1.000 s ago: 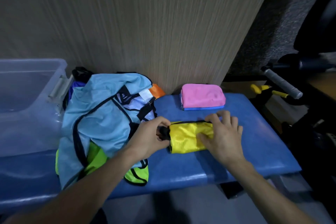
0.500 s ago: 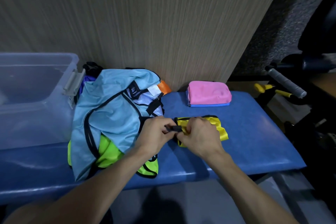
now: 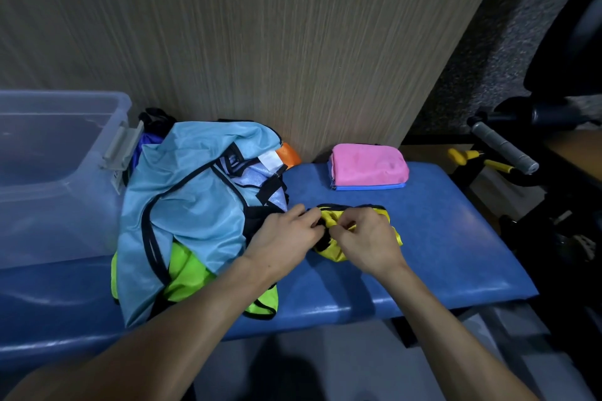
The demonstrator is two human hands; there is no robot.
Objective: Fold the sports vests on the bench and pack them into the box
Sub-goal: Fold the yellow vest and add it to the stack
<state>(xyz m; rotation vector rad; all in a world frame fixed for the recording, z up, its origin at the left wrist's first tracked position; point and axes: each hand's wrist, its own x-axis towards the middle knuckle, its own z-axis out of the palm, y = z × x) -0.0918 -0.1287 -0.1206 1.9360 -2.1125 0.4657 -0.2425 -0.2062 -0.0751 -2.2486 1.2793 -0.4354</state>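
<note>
A folded yellow vest (image 3: 337, 252) with black trim lies on the blue bench (image 3: 439, 244), mostly covered by my hands. My left hand (image 3: 286, 236) pinches its black edge at the left end. My right hand (image 3: 368, 238) grips the yellow fabric right beside it, fingers curled. A pile of unfolded vests sits to the left, a light blue vest (image 3: 195, 215) on top and a neon green vest (image 3: 185, 277) under it. A folded pink vest (image 3: 369, 166) rests on a folded blue one at the back. The clear plastic box (image 3: 65, 153) stands at the far left.
A wooden panel (image 3: 277, 42) rises directly behind the bench. Dark gym equipment with a grey padded handle (image 3: 503, 148) and yellow-handled parts (image 3: 469, 159) stands to the right. An orange vest (image 3: 290, 155) peeks out behind the pile. Grey floor lies below the bench's front edge.
My right hand moved left from lying flat on the yellow vest to gripping its left end beside my left hand. The yellow vest is bunched smaller. The view shifted slightly left.
</note>
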